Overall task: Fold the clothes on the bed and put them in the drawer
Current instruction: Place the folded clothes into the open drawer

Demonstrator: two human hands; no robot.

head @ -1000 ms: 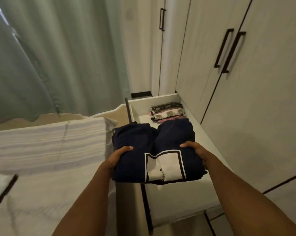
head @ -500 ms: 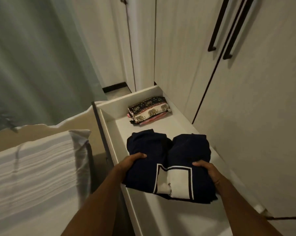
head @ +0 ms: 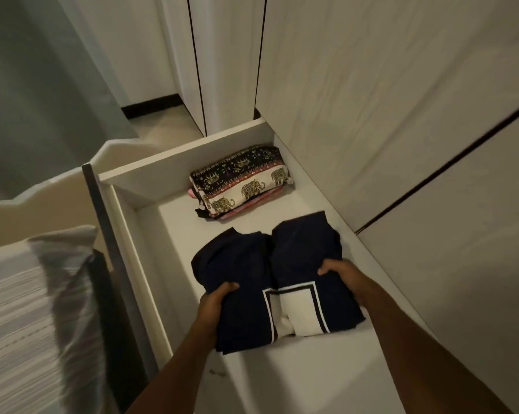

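Note:
A folded navy garment point(head: 252, 270) with a white rectangle print lies low inside the open white drawer point(head: 174, 225). My left hand point(head: 215, 306) grips its left edge, thumb on top and fingers underneath. My right hand point(head: 346, 276) holds its right edge the same way. Behind it, at the drawer's far end, sits a small stack of folded clothes point(head: 242, 186) topped by an elephant-print piece with pink fabric below.
White wardrobe doors point(head: 386, 100) rise along the drawer's right side. A dark drawer front point(head: 115, 249) stands on the left, with the bed and a striped pillow point(head: 43, 309) beyond it. A grey-green curtain point(head: 37, 85) hangs at upper left.
Both hands have carried the navy garment from above the bed's edge over and down into the drawer. The view has tilted downward and closer to the drawer.

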